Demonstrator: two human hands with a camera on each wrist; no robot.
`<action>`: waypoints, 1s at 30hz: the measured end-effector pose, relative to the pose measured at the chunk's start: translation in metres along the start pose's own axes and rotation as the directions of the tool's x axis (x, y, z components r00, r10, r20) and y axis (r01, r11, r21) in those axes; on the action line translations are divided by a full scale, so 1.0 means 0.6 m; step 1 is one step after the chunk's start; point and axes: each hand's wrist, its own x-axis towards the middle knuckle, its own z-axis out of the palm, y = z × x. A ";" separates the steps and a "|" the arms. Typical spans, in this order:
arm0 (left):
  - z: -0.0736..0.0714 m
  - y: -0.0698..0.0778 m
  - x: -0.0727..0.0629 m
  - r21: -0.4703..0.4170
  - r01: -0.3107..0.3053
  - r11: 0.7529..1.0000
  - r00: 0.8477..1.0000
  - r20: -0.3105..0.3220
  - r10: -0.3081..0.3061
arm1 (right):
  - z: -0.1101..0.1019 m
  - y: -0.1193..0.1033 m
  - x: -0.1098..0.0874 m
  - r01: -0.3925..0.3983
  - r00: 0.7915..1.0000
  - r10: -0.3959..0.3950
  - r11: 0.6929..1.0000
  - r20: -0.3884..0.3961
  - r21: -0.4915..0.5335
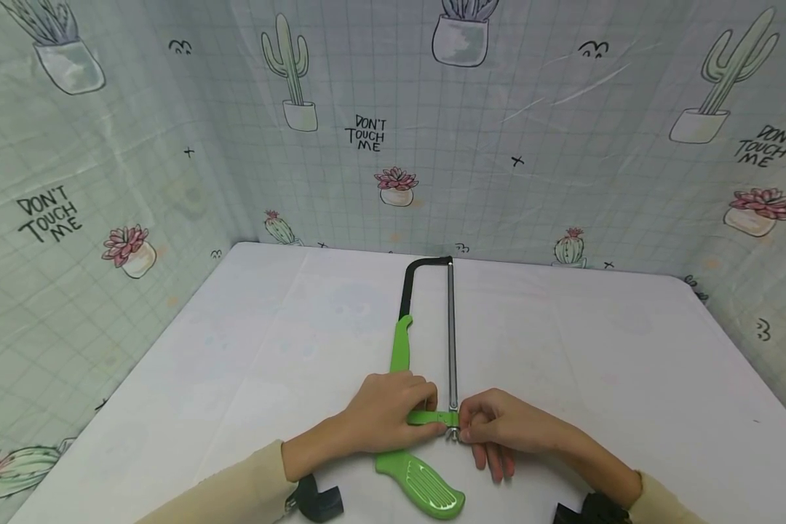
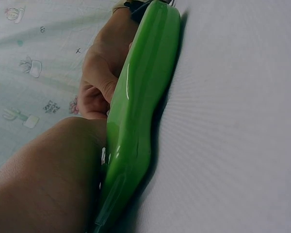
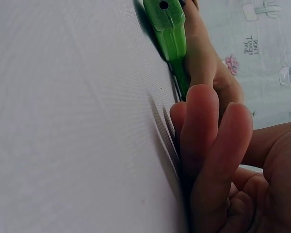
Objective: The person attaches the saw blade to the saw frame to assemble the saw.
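Note:
A hacksaw with a green handle and black front bow [image 1: 403, 295] lies flat on the white table, its blade [image 1: 452, 335] on the right side. My left hand [image 1: 393, 411] grips the green frame above the handle, thumb along the short crosspiece [image 1: 432, 418]. At the crosspiece's end, thumb and index finger of my right hand [image 1: 507, 426] pinch a small metal wing nut [image 1: 453, 434], partly covered by the fingertips. The left wrist view has the green handle [image 2: 140, 87] close up. In the right wrist view, the other fingers [image 3: 199, 126] hang loosely above the table.
The white tabletop [image 1: 288, 320] reaches back to a cloth backdrop [image 1: 471, 109] printed with cacti. Black wrist-worn devices show near the left cuff [image 1: 321, 502] and the right cuff [image 1: 592, 509].

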 end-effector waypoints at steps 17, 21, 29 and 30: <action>0.001 0.000 0.002 0.004 -0.008 1.000 1.000 -0.012 0.008 | 0.006 -0.004 0.003 -0.018 0.999 0.016 1.000 -0.049 -0.022; 0.000 0.001 0.002 0.005 -0.005 1.000 1.000 -0.008 0.005 | 0.008 -0.004 0.003 -0.022 0.998 0.019 0.999 -0.060 -0.038; 0.001 0.000 0.002 0.017 -0.015 1.000 1.000 -0.021 0.015 | 0.009 -0.004 0.003 -0.026 0.997 0.023 0.999 -0.073 -0.047; 0.001 -0.001 0.002 0.018 -0.016 1.000 1.000 -0.022 0.016 | 0.009 -0.004 0.003 -0.029 0.997 0.025 0.998 -0.075 -0.047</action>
